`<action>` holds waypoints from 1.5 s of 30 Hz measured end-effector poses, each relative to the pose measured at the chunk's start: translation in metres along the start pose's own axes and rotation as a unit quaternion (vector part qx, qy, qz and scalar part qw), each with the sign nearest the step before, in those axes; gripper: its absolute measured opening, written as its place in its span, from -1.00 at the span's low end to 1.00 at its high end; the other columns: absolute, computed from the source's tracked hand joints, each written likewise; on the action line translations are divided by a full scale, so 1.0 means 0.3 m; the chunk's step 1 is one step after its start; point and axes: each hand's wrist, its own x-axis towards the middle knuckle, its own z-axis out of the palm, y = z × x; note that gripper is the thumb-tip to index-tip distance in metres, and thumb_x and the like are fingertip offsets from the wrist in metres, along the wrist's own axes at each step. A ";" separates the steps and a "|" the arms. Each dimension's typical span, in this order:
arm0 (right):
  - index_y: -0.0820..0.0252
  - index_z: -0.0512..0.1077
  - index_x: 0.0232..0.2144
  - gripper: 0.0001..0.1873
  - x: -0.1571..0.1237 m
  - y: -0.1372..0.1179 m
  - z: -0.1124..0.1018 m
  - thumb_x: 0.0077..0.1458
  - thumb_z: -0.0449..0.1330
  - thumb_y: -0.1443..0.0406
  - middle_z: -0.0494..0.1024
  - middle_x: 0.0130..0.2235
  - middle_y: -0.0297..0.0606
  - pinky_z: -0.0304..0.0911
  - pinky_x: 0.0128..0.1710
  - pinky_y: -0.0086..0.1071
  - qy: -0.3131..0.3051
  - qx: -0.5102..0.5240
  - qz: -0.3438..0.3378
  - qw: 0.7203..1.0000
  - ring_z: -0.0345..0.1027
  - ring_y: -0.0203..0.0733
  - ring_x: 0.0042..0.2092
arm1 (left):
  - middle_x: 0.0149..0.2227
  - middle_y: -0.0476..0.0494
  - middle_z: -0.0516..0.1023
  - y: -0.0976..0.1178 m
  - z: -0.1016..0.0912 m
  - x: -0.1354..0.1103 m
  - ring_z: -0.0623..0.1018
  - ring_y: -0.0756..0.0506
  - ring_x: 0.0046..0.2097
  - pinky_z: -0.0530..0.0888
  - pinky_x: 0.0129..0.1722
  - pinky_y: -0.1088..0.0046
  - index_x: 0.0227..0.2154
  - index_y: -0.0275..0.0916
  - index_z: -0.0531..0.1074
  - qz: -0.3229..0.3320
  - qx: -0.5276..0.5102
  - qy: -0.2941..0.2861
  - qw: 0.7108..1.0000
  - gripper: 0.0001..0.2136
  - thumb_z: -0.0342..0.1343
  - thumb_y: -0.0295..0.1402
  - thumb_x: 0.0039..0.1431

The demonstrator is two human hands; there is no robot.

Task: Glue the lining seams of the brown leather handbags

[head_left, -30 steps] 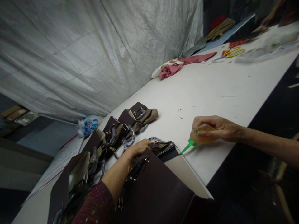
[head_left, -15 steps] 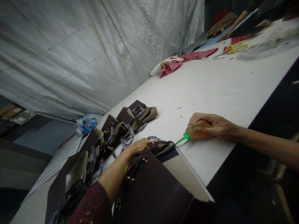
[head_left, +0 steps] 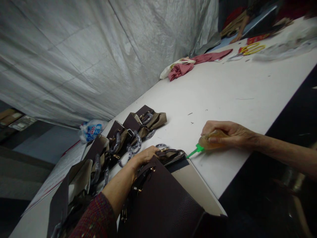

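In my right hand (head_left: pixel 229 134) is an amber squeeze bottle (head_left: pixel 210 140) with a long green nozzle (head_left: pixel 195 150); my fingers are wrapped round it. The nozzle tip is at the end of a dark strip on the beige inner panel of a dark brown handbag (head_left: pixel 168 198). Whether the tip touches cannot be told. My left hand (head_left: pixel 146 155) is closed on the folded upper part of this handbag (head_left: pixel 170 156), near its handle and gold fittings. Its fingertips are partly hidden behind the bag.
Several similar brown bags (head_left: pixel 133 122) with plastic-wrapped handles stand in a row on the left of the white table (head_left: pixel 223 89). Yellow-handled scissors (head_left: pixel 252 48) and pink cloth (head_left: pixel 180 71) lie farther back. Another person's hand (head_left: pixel 237 37) is at the far end.
The green nozzle tip has shifted slightly down along the bag's edge, and my right hand has moved a little right with the bottle. My left hand keeps its hold.
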 end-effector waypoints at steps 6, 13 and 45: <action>0.20 0.51 -0.25 -0.71 -0.021 -0.009 0.000 0.21 0.29 0.07 0.53 -0.27 -0.22 0.28 -0.26 -0.28 -0.023 0.008 0.003 1.000 0.42 -0.17 -0.24 | -0.59 0.04 0.28 -0.005 0.001 0.003 0.23 -0.01 -0.48 0.17 -0.45 0.44 -0.59 -0.23 0.37 0.002 0.001 0.003 1.000 -0.75 0.22 -0.16 -0.10; 0.20 0.51 -0.28 -0.71 -0.049 -0.042 0.005 0.21 0.29 0.08 0.53 -0.28 -0.23 0.28 -0.27 -0.29 -0.032 0.018 0.015 0.999 0.42 -0.18 -0.25 | -0.58 0.05 0.27 -0.009 0.008 0.010 0.23 0.00 -0.46 0.18 -0.46 0.46 -0.57 -0.25 0.40 0.004 -0.010 0.003 1.000 -0.73 0.23 -0.14 -0.09; 0.15 0.55 -0.29 -0.76 -0.164 -0.075 0.033 0.19 0.31 0.10 0.54 -0.29 -0.22 0.34 -0.25 -0.26 -0.022 0.046 0.030 0.998 0.45 -0.14 -0.25 | -0.57 0.05 0.30 0.023 0.007 -0.021 0.22 -0.01 -0.45 0.17 -0.42 0.46 -0.56 -0.25 0.40 -0.011 -0.030 -0.003 0.999 -0.73 0.23 -0.13 -0.10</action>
